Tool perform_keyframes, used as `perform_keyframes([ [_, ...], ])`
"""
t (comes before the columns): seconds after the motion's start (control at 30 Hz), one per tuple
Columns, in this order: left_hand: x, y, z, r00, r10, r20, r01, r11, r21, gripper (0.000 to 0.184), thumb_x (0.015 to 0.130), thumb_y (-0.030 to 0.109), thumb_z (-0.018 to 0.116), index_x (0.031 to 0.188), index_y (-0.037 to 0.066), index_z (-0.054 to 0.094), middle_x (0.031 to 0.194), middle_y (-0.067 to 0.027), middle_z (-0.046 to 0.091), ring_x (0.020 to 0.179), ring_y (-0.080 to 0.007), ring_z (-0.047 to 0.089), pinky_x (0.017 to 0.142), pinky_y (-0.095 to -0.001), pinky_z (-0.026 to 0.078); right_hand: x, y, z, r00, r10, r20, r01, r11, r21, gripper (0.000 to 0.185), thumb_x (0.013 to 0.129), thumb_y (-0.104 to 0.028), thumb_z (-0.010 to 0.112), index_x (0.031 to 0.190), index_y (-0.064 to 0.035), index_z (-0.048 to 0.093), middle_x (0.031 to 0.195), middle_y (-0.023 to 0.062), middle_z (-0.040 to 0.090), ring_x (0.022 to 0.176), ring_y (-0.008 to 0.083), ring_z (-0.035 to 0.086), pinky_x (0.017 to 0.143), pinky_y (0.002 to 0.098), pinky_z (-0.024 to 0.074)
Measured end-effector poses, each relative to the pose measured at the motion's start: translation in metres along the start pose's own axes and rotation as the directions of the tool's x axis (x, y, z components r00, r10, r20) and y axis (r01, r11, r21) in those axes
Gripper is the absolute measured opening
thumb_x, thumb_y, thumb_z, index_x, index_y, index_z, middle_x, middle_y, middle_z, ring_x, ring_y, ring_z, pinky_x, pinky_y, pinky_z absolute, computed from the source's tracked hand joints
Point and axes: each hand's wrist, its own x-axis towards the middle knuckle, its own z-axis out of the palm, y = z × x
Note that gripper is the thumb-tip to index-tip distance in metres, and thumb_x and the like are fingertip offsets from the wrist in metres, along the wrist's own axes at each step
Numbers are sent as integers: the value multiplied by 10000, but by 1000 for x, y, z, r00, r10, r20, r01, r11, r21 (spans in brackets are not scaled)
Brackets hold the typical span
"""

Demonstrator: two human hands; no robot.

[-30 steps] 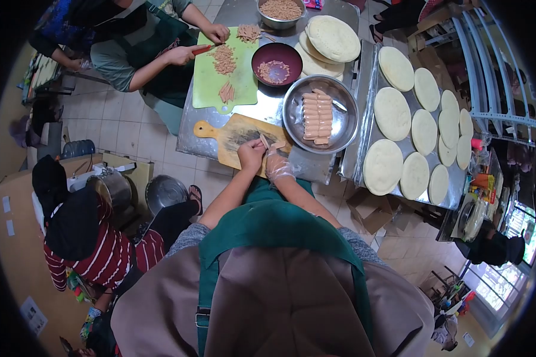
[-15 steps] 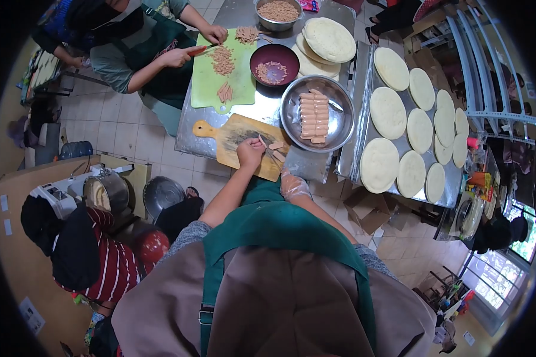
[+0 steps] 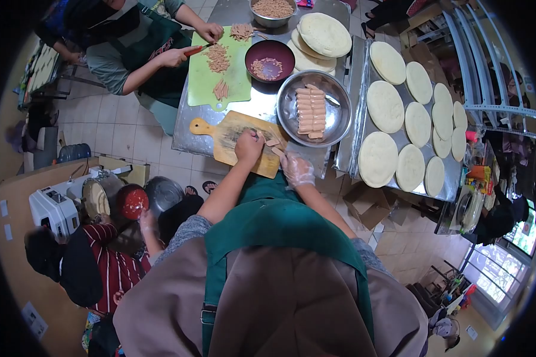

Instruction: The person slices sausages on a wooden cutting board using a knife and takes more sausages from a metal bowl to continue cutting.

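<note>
Gloved right hand (image 3: pixel 298 169) by sausage piece (image 3: pixel 277 152), wooden board (image 3: pixel 227 138) edge alongside, grip unclear.

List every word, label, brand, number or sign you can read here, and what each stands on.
No text is readable.
Wall sheet: marks too small and blurred.
Pink packet, top edge: any print is too small.
Orange and yellow packets, right: too blurred.
White machine, left: any lettering is too small.
</note>
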Motion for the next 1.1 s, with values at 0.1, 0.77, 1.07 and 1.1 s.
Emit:
perform_keyframes([
  [0.1, 2, 6, 2, 998, 56, -21, -52, 987, 154, 275, 781, 305, 733, 905, 76, 642, 895, -118, 690, 860, -310, 672, 741, -422, 528, 19, -7, 18, 1000, -24, -17, 24, 1000, -14, 329, 899, -348, 582, 1017, -44, 618, 904, 237, 679, 798, 411, 673, 719, 513, 532],
  [0.77, 7, -54, -25, 939, 201, 278, -133, 960, -245, 169, 756, 111, 782, 853, 16, 680, 712, -59, 671, 640, -134, 636, 620, -282, 508, 107, -49, 19, 933, -324, 154, 301, 941, 154, 273, 903, -288, 557, 1040, -95, 693, 1041, 202, 666, 973, 366, 642, 852, 458, 500],
  [1.07, -3, -33, -20, 980, 140, 144, -116, 979, -166, 222, 747, 151, 779, 893, 13, 684, 740, -97, 688, 649, -198, 661, 635, -327, 522, 3, -37, -30, 973, 36, 228, -63, 991, 115, 348, 961, -292, 424, 1129, -3, 521, 956, 297, 647, 915, 477, 629, 819, 553, 484],
  [1.1, -1, -36, -15, 984, 137, 113, -113, 975, -192, 232, 741, 156, 783, 904, 20, 688, 746, -98, 690, 650, -215, 664, 643, -341, 525, -7, -26, -18, 961, 73, 266, -100, 991, 90, 330, 959, -262, 415, 1138, 2, 501, 916, 303, 652, 875, 486, 641, 792, 570, 493],
])
